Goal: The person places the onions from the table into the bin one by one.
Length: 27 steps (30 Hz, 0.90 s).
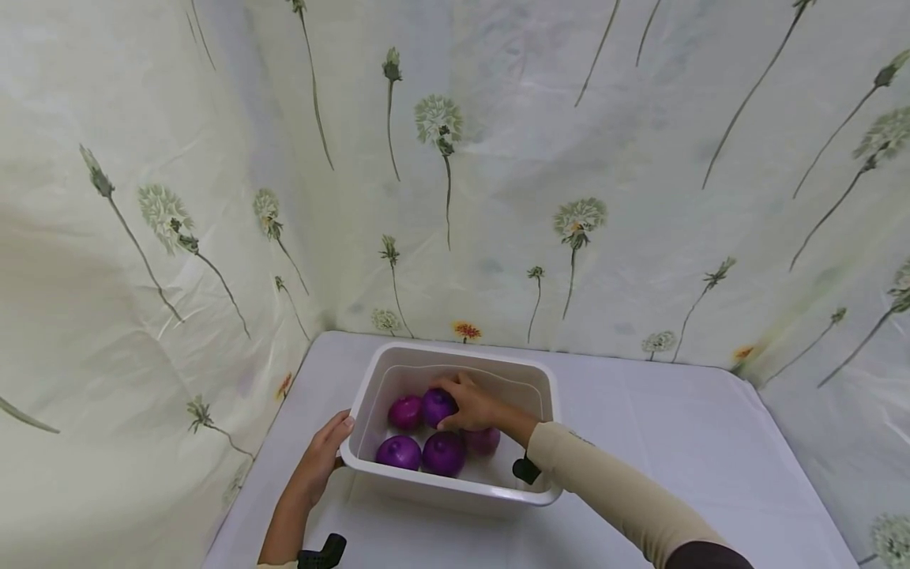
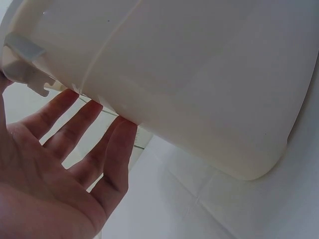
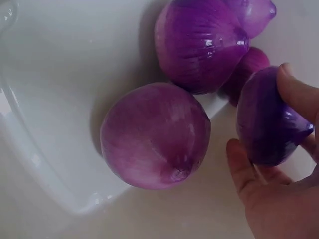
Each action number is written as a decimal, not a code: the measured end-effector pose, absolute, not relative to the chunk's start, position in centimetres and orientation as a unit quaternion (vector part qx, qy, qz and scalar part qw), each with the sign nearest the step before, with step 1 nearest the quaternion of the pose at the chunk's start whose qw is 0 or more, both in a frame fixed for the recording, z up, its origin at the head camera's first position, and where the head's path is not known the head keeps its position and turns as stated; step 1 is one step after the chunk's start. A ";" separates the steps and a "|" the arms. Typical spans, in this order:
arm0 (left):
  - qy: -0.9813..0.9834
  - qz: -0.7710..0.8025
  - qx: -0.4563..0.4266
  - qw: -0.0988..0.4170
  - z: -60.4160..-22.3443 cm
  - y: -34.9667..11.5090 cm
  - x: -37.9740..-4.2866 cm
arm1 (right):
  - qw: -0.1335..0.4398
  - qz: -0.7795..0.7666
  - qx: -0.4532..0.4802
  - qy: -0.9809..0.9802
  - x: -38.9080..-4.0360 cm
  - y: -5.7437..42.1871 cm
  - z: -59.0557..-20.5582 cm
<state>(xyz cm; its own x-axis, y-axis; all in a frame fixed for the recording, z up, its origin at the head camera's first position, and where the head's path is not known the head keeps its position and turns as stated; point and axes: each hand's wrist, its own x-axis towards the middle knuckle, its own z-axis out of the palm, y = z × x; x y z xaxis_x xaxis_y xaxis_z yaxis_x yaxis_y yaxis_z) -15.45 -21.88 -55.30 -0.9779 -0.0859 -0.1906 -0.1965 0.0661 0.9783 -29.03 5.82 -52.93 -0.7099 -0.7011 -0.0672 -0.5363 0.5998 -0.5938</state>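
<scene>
Inside a white plastic tub (image 1: 455, 494), my right hand (image 1: 472, 407) grips a dark purple onion (image 1: 438, 407) with thumb and fingers around its sides. In the right wrist view this onion (image 3: 266, 119) is glossy, its pointed tip toward the palm. Around it lie a magenta onion (image 1: 406, 412), a violet onion (image 1: 399, 452), a deep purple onion (image 1: 444, 454) and a paler pinkish one (image 1: 482, 441), partly covered by my right hand. My left hand (image 1: 321, 454) holds the tub at its left side; the left wrist view shows its fingertips (image 2: 128, 127) against the outer wall.
The tub stands on a table with a white cloth (image 1: 640, 442). Behind and at both sides hangs a pale curtain (image 1: 498, 174) printed with dandelions. A handle clip (image 2: 25, 62) sits under the tub's rim near my left hand.
</scene>
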 end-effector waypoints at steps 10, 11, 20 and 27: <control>0.732 0.673 -0.101 0.039 -55.5 -21.9 -15.6 | 0.162 -0.245 -0.349 0.890 -29.2 5.9 -53.1; 0.731 0.674 -0.101 0.039 -55.5 -21.9 -15.6 | 0.165 -0.241 -0.347 0.891 -29.1 5.9 -53.1; 0.728 0.677 -0.099 0.035 -55.5 -22.1 -15.4 | 0.175 -0.224 -0.339 0.897 -29.0 5.3 -53.5; 0.723 0.684 -0.094 0.036 -55.8 -22.1 -15.5 | 0.182 -0.225 -0.337 0.896 -28.7 5.1 -53.5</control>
<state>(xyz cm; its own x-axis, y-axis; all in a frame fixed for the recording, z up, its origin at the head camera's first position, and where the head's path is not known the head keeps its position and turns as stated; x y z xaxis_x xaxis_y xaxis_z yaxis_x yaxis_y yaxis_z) -15.52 -22.06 -55.85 -0.9797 -0.0875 -0.1804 -0.1849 0.0471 0.9816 -28.67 5.07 -53.52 -0.7074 -0.6850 -0.1746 -0.5215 0.6724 -0.5253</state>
